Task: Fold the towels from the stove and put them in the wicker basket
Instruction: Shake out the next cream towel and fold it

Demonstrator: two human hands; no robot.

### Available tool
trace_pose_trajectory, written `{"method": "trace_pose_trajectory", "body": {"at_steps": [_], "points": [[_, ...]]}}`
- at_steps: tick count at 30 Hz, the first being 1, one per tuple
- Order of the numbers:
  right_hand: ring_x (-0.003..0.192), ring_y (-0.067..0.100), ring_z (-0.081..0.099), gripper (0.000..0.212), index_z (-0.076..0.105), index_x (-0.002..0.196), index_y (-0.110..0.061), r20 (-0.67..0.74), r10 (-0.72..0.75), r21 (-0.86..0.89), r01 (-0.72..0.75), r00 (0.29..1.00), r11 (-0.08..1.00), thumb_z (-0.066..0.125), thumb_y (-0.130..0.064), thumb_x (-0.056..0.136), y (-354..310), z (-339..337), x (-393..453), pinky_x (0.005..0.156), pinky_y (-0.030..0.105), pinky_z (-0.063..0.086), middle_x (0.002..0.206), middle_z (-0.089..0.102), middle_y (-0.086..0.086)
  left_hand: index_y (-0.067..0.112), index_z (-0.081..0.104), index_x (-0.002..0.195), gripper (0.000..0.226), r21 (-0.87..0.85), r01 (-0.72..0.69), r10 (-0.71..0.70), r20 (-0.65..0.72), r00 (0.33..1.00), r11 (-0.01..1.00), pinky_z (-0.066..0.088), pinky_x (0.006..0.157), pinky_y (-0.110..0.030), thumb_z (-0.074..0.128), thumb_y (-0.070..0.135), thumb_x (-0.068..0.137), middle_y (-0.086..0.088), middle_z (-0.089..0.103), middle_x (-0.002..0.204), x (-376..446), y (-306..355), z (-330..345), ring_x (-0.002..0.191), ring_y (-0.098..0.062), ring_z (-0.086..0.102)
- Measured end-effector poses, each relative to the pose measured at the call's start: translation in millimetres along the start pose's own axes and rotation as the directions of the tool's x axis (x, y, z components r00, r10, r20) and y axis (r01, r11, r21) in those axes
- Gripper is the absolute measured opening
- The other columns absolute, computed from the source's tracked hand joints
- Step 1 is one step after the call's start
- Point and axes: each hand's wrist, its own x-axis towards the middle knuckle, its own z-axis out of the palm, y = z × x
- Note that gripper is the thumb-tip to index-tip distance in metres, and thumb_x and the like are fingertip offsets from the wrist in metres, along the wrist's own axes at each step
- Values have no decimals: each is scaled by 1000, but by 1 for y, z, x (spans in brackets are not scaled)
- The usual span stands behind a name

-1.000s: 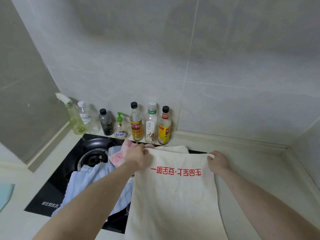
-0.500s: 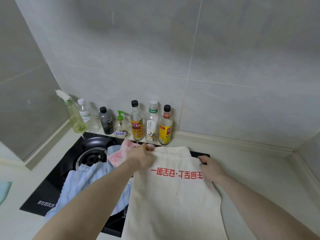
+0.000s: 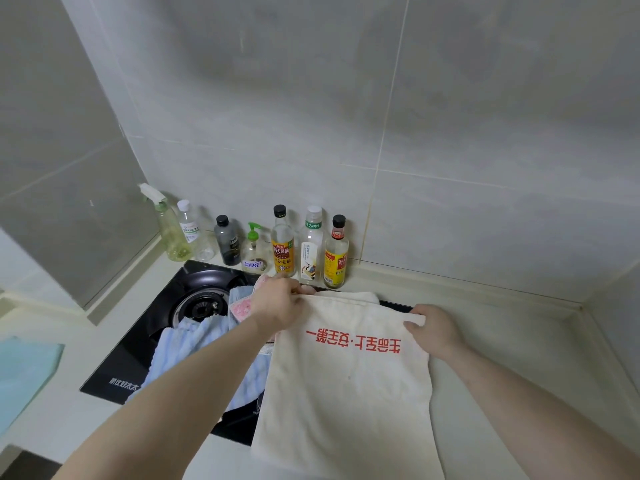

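Both hands, left hand (image 3: 277, 303) and right hand (image 3: 434, 329), fingers curled pinching the far corners of the cream cotton towel with red lettering (image 3: 349, 393); best keep corners level, edges matched before creasing.

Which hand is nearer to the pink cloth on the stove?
Left. The left hand is right beside the pink cloth, pinching the far left corner of the white towel. The right hand grips the towel's far right corner, well away from the cloth.
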Motion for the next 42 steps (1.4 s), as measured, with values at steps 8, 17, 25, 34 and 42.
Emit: {"method": "trace_pose_trajectory", "body": {"at_steps": [8,17,25,34,42], "points": [[82,15,63,15,72,80,-32,-15,-207,-127,203,978,971,71,-18,75,-12,-46,-76,72,31,52,78,61,-14,30,70,93,12,-70,116,-123,-101,987,991,36,56,-23,61,21,91,12,66,82,-82,28,-21,85,-16,64],[84,12,62,20,72,76,-36,128,-276,-189,297,953,936,66,-17,81,16,-24,-147,69,34,53,79,55,-15,24,71,93,18,-172,124,-135,-55,989,977,51,81,-26,68,8,84,16,69,92,-170,3,12,91,-8,67],[84,7,64,30,66,72,-42,193,-143,-207,183,971,961,63,-14,81,31,17,-192,63,26,47,86,58,-18,26,69,93,21,-91,181,-173,91,981,979,46,77,-21,66,10,80,16,66,98,-211,-26,40,92,-8,66],[95,14,64,29,75,84,-31,229,-24,-230,78,973,970,58,-8,82,40,53,-226,76,28,52,93,61,-13,25,72,98,19,50,171,-178,202,963,984,52,79,-30,62,15,85,12,63,109,-226,-44,62,95,-16,65],[109,12,64,27,76,92,-30,217,138,-229,-87,966,970,55,-18,81,38,65,-239,87,25,52,109,67,-14,21,69,100,23,175,102,-160,365,917,979,52,80,-33,51,17,87,6,55,121,-238,-61,73,101,-22,62]]}}
